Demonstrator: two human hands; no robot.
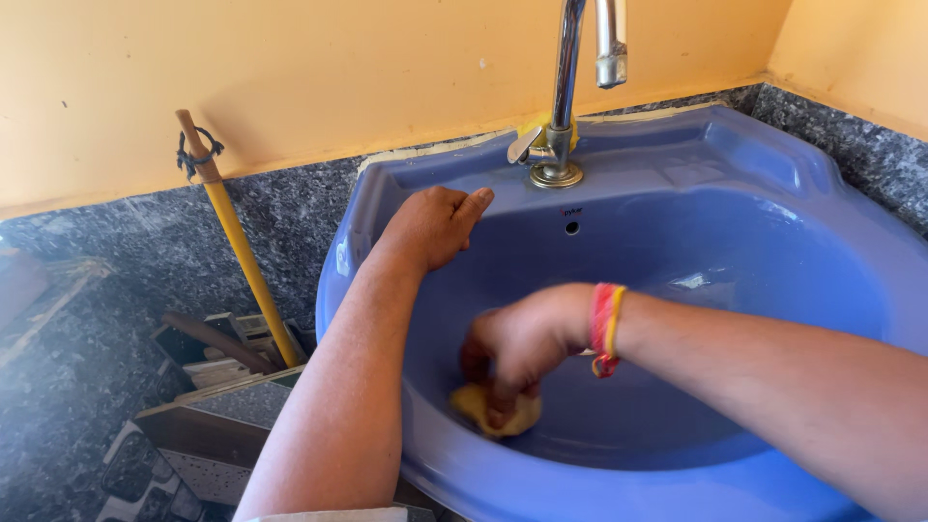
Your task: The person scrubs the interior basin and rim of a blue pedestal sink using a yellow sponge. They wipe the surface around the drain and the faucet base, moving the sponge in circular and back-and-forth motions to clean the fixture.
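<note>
A: Pressing down in the head view, the right hand (522,338) curls its fingers onto a yellow sponge (498,411) low on the near inner wall of the blue basin (754,261).

B: Handling?

A: Looks soft, light, probably wet and slick; best pinched across its middle. Left hand (430,227) lies loosely closed on the basin's rim, holding nothing.

B: Labels?

A: One small dark mark below the chrome tap (561,116).

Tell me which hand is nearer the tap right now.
Left. The left hand rests on the blue sink's rim, just beside the tap; the right hand is down in the basin, pressing a yellow sponge.
</note>
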